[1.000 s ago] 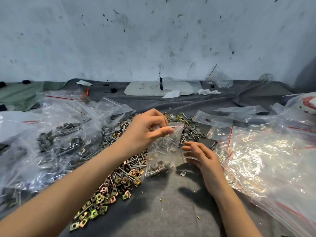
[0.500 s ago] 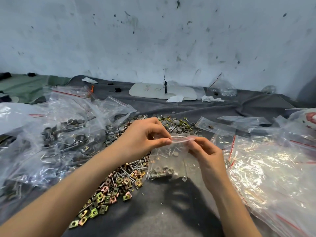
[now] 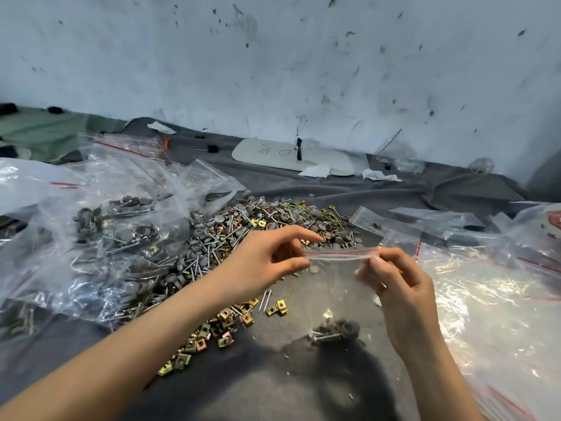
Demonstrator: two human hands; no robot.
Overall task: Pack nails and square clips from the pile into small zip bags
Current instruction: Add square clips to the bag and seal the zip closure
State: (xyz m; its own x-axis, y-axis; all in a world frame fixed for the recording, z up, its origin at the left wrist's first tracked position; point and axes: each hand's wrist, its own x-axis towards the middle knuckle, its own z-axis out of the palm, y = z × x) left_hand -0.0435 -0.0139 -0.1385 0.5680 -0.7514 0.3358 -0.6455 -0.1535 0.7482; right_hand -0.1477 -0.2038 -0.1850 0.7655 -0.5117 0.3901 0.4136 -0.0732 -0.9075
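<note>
The small clear zip bag (image 3: 340, 287) I hold is thin, glossy plastic, smooth and see-through. The pile of silvery nails and brassy square clips (image 3: 230, 226) is shiny metal, lying on matt dark grey cloth (image 3: 273, 384).

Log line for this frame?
step: sealing | zip bag: taut between hands, hardware at bottom | left hand: pinches zip strip | right hand: pinches zip strip

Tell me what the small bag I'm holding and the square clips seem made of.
Small clear zip bag: thin see-through plastic film, glossy, red line along its seal. Square gold-toned clips: probably plated metal, judging by the shiny yellowish, partly pinkish sheen.
</note>
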